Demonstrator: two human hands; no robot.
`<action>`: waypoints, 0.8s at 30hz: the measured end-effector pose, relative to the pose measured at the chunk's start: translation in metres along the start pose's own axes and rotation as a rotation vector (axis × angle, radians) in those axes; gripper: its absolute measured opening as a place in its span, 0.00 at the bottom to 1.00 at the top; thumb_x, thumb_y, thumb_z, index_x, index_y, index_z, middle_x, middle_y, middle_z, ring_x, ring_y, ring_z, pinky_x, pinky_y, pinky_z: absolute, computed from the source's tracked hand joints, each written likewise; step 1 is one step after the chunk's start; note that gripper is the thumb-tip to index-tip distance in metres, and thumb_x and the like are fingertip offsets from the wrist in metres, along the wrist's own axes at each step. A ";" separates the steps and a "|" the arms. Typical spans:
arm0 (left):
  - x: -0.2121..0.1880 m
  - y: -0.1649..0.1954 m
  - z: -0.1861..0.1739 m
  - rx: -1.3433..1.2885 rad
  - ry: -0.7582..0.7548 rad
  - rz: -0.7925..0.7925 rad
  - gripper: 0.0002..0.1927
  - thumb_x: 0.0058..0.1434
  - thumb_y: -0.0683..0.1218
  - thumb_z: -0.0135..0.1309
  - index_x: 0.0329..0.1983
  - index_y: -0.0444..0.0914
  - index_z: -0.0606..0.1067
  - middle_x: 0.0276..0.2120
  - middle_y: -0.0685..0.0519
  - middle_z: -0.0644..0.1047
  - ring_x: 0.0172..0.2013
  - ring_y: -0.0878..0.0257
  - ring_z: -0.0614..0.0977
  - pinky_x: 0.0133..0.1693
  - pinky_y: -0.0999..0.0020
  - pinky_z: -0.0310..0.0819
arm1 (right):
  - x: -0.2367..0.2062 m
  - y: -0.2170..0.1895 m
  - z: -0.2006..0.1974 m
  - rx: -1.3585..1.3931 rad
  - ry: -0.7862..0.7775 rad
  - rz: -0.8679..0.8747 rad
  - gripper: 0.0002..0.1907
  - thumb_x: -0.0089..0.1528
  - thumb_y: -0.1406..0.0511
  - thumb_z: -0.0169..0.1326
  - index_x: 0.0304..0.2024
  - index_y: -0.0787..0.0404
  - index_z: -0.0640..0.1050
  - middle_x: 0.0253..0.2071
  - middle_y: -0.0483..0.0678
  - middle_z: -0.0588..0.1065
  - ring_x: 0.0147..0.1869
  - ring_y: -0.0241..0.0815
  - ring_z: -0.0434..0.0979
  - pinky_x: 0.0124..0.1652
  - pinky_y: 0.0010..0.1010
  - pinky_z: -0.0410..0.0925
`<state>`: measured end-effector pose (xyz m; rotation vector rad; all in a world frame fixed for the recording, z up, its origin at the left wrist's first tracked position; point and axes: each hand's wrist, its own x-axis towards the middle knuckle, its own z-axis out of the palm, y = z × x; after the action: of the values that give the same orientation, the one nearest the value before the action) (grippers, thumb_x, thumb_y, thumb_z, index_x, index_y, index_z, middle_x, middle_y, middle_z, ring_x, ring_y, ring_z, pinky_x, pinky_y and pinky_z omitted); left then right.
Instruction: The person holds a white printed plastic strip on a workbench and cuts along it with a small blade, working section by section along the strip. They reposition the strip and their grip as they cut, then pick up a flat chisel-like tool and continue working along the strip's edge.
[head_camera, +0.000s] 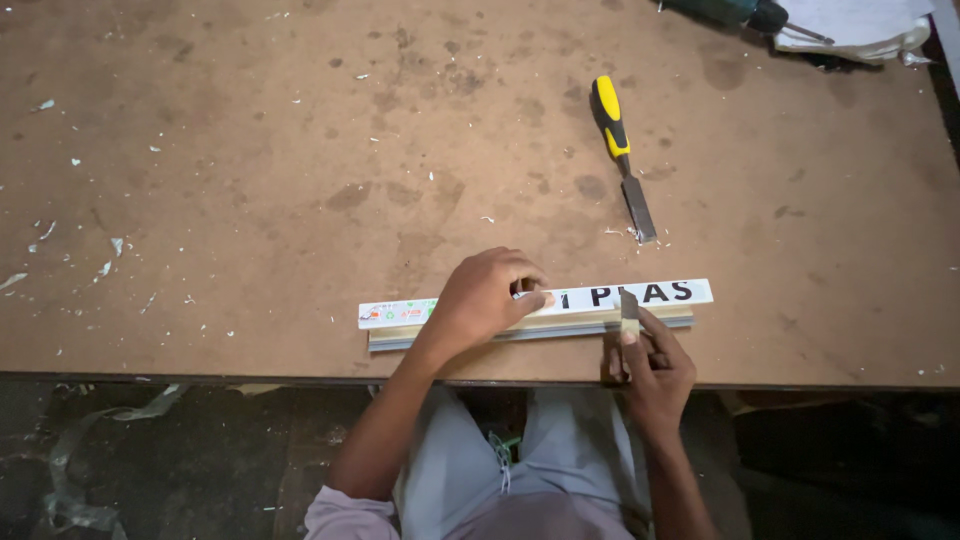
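Note:
A long white plastic strip (660, 293) with printed lettering lies along the near edge of the brown workbench (300, 180). My left hand (487, 300) presses down on its middle, fingers curled over the top. My right hand (655, 370) grips a small chisel (629, 315) upright, its blade set against the front edge of the strip. A second chisel (620, 155) with a yellow and black handle lies apart on the bench, behind the strip.
A power drill (740, 12) and a white cloth bundle (860, 28) sit at the far right corner. White shavings (60, 240) are scattered over the left of the bench. The bench edge runs just below the strip, above my lap.

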<state>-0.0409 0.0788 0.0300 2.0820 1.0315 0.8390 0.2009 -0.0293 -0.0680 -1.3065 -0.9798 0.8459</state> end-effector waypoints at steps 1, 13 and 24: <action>0.001 0.000 0.000 0.006 -0.014 0.014 0.09 0.56 0.49 0.63 0.33 0.38 0.81 0.31 0.51 0.80 0.36 0.55 0.81 0.40 0.60 0.74 | 0.001 0.001 0.000 -0.026 0.006 -0.015 0.18 0.68 0.71 0.53 0.60 0.71 0.75 0.30 0.43 0.74 0.29 0.28 0.70 0.28 0.20 0.63; -0.003 -0.008 0.003 0.054 0.056 0.080 0.06 0.58 0.45 0.58 0.34 0.36 0.81 0.34 0.48 0.80 0.42 0.49 0.80 0.44 0.55 0.72 | 0.000 0.000 0.002 -0.036 0.001 -0.049 0.18 0.68 0.70 0.54 0.60 0.71 0.75 0.33 0.44 0.76 0.30 0.27 0.71 0.28 0.20 0.63; -0.002 0.006 0.000 0.181 -0.077 -0.048 0.13 0.55 0.55 0.62 0.34 0.42 0.83 0.34 0.52 0.79 0.40 0.53 0.80 0.41 0.57 0.73 | 0.001 0.006 -0.001 -0.018 0.007 -0.032 0.19 0.68 0.70 0.54 0.61 0.70 0.74 0.34 0.45 0.77 0.30 0.28 0.71 0.28 0.21 0.64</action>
<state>-0.0393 0.0741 0.0344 2.2113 1.1478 0.6577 0.2020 -0.0284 -0.0739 -1.3047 -1.0021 0.8088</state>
